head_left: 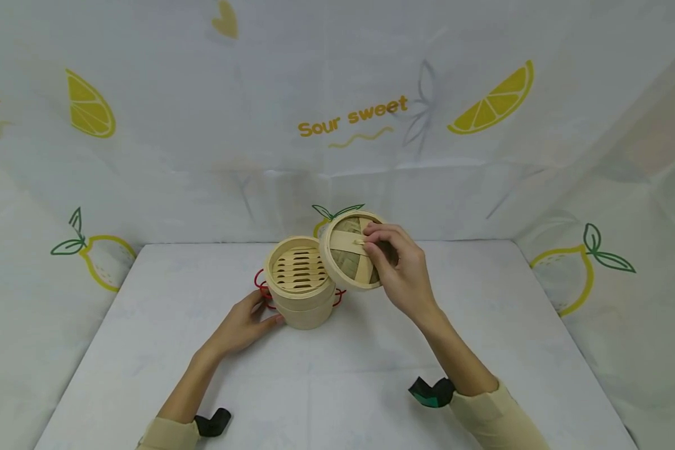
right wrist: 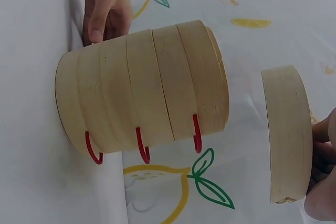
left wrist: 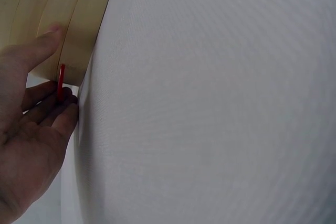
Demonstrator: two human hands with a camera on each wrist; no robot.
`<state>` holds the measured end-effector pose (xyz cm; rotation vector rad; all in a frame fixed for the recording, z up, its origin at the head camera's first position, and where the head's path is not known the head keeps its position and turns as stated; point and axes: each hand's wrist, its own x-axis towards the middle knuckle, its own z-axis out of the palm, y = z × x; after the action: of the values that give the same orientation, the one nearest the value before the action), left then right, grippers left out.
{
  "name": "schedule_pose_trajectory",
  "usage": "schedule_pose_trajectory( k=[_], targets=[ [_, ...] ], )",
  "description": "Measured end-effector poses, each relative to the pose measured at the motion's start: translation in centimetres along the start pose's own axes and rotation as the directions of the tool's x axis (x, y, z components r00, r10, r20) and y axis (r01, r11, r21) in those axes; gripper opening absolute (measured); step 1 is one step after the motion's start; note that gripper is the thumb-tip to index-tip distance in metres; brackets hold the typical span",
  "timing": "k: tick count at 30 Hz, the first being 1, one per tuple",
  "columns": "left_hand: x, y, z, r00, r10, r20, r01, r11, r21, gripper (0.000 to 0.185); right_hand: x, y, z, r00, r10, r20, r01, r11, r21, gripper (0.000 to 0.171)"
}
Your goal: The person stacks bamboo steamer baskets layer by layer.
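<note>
A stacked bamboo steamer (head_left: pixel 300 289) (right wrist: pixel 147 98) with red wire handles (right wrist: pixel 142 150) stands mid-table, its slatted top tier uncovered. My left hand (head_left: pixel 246 325) (left wrist: pixel 31 124) rests against the steamer's lower left side, thumb on the wall, fingers by a red handle (left wrist: pixel 61 82). My right hand (head_left: pixel 396 265) holds the woven bamboo lid (head_left: pixel 350 250) (right wrist: pixel 287 132) tilted on edge, just right of and above the steamer's open top, fingers pinching its handle.
The white table (head_left: pixel 337 375) is enclosed by a lemon-print cloth backdrop (head_left: pixel 337 112) behind and at both sides. Black and green wrist straps (head_left: pixel 433 392) sit on my forearms.
</note>
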<state>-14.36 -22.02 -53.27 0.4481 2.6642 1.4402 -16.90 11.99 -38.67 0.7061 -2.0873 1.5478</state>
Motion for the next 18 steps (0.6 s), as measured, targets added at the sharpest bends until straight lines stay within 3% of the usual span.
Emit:
schedule_pose_trajectory(
  k=[18],
  targets=[
    [0.0,-0.1,0.0,1.000,0.008,-0.002,-0.008,1.000,-0.003,0.058,0.3,0.2,2.9,0.999,0.012,0.035,-0.012,1.000,0.018,0.009]
  ],
)
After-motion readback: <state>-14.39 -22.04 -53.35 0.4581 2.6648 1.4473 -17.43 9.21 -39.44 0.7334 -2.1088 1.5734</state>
